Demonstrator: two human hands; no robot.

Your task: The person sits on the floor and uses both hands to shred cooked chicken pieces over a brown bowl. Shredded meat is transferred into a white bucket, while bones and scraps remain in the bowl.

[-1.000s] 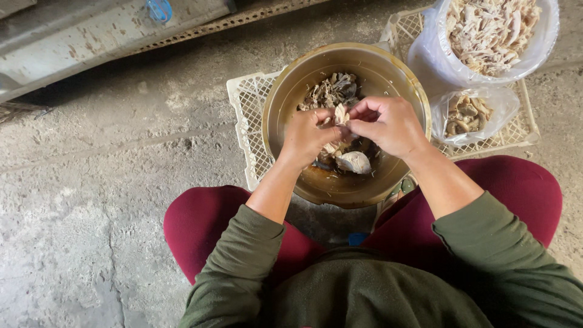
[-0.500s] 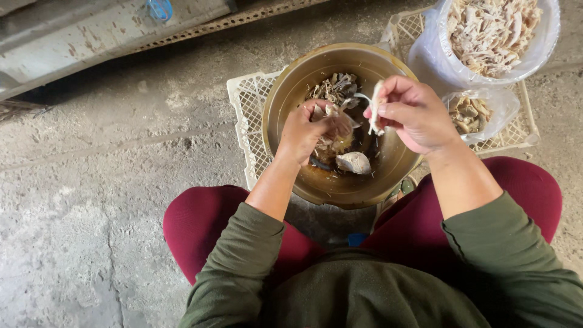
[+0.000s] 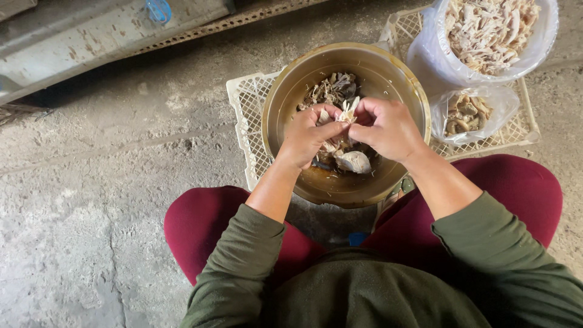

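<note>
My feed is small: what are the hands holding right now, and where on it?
Both hands pinch one pale piece of cooked meat over the metal bowl: left hand at its lower left, right hand at its right edge.

At one o'clock from where I sit, a clear bag (image 3: 534, 51) bulges with pale shredded meat (image 3: 489, 27). Just below it, at two o'clock, a smaller clear bag (image 3: 486, 103) holds brownish scraps (image 3: 463, 115). Both rest on a cream lattice crate (image 3: 246, 115) lying flat on the rough concrete floor (image 3: 109, 182). At eleven o'clock a grey metal beam (image 3: 91, 36) runs along the top edge, with a blue plastic loop (image 3: 159, 9) on it and a strip of perforated metal (image 3: 243, 18) beside it. My dark red trousers (image 3: 194, 225) spread at six o'clock, my green sleeves (image 3: 237, 267) above them.
</note>
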